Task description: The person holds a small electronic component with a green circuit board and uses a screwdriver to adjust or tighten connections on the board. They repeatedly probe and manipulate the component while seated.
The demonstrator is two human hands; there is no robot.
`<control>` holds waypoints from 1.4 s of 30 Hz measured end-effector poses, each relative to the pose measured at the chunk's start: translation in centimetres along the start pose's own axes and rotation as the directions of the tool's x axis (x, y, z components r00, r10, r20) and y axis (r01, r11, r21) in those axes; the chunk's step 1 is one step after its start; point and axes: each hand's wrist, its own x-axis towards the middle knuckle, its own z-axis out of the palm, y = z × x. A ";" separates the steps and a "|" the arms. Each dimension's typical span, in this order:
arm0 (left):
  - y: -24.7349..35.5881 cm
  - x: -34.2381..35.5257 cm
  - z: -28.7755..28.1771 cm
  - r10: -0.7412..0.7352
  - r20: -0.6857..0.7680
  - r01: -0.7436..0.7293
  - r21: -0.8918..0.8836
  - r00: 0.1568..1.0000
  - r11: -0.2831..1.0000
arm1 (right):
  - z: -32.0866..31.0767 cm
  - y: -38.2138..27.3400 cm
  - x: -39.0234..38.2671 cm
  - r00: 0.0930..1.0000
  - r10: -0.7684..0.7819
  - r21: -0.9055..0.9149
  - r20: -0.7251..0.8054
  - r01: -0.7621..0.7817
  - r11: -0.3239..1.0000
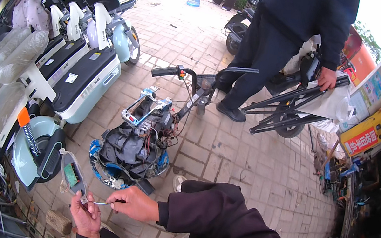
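Note:
My left hand (pixel 85 216) grips the lower end of a grey plastic housing (pixel 78 184) that has an open face. Inside the housing a green circuit board (pixel 70 175) shows. My right hand (pixel 135 204) is closed around a thin screwdriver (pixel 101 203), its handle mostly hidden by the fingers. The shaft points left toward the housing's lower end, beside my left fingertips. Whether the tip sits in a screw cannot be made out. Just beyond my hands stands a stripped electric scooter body (pixel 133 145) with bare wires and a blue-patterned shell.
White and pale-blue electric scooters (pixel 86 80) line the left side. Handlebars (pixel 191 78) rise from the stripped scooter. Ahead on the right a person (pixel 278 48) in dark clothes holds a black folding frame (pixel 295 102). A wooden block (pixel 58 222) lies near my left hand.

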 end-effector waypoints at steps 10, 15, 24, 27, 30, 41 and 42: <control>0.2 -0.9 1.6 0.045 0.001 -0.045 0.026 0.999 0.999 | -0.1 -0.1 0.2 0.988 0.148 0.115 0.036 -0.152 0.982; 0.1 -0.7 1.5 0.043 0.016 -0.042 -0.012 0.999 0.999 | 0.0 -0.1 0.1 0.996 0.085 0.059 0.013 -0.085 0.995; 0.3 -0.7 1.6 0.042 0.016 -0.042 0.009 0.999 0.999 | -0.3 -0.3 0.1 0.999 0.041 0.001 0.013 -0.041 0.999; 0.3 -0.9 1.8 0.055 0.004 -0.055 -0.006 0.998 0.998 | -0.2 -0.3 0.1 0.999 0.042 -0.008 0.011 -0.042 0.999; 0.3 -0.9 1.9 0.061 0.016 -0.061 0.003 0.998 0.998 | -0.2 -0.4 0.1 0.999 0.043 -0.001 0.009 -0.043 0.999; 0.4 -1.1 1.8 0.030 -0.009 -0.029 0.038 1.000 0.999 | 0.2 -0.1 0.0 0.999 0.006 0.029 -0.035 -0.005 1.000; 0.3 -1.0 2.1 0.050 0.018 -0.050 0.011 0.999 0.999 | 0.2 -0.2 0.1 0.999 0.007 0.029 -0.034 -0.006 1.000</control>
